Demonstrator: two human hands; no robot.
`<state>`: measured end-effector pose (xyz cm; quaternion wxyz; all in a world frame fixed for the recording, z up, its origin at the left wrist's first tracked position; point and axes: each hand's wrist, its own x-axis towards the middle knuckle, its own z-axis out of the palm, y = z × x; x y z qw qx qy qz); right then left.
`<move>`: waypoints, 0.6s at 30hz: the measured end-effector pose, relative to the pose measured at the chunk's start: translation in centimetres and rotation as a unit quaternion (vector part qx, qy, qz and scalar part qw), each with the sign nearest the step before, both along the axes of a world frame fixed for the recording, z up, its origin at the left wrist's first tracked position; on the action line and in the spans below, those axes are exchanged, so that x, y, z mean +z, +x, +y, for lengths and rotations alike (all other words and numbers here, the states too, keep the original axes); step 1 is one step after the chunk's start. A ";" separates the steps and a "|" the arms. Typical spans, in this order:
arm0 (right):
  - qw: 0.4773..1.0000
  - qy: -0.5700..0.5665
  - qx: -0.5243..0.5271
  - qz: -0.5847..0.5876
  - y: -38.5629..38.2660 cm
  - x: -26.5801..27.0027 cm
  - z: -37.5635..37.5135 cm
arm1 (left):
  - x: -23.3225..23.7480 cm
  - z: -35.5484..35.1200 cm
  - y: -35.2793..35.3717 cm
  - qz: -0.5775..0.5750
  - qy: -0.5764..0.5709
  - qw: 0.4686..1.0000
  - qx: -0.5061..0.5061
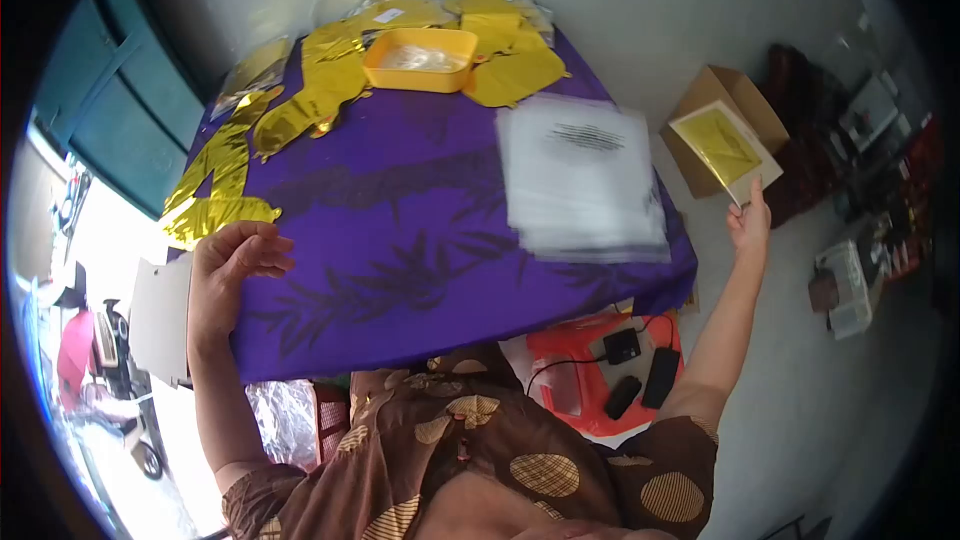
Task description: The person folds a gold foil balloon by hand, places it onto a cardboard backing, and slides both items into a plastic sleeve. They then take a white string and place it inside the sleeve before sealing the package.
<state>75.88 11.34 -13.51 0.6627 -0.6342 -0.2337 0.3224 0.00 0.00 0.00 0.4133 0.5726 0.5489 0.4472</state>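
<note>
My right hand (pixel 750 220) is stretched out beyond the table's right side and grips the lower corner of a flat packet (pixel 725 145) with a white border and a gold sheet inside. The packet is in front of an open cardboard box (pixel 745 95). Above the left edge of the purple-covered table (pixel 400 240), my left hand (pixel 245 255) has its fingers bent and apart, holding nothing. Nearest to it lies a shiny gold foil piece (pixel 220 180). A stack of clear plastic bags (pixel 585 180) rests on the table's right part.
A yellow tray (pixel 420 60) with small clear items stands at the back among more gold foil pieces (pixel 335 70). Below the table's right front edge is a red stool (pixel 570 340) with black devices and cables. Grey boards (pixel 160 320) are at the left edge.
</note>
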 end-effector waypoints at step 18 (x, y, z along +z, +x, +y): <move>0.660 0.270 0.693 0.102 -45.1 15.0 -8.5 | -2.1 -5.8 11.9 -0.293 0.023 0.937 -0.187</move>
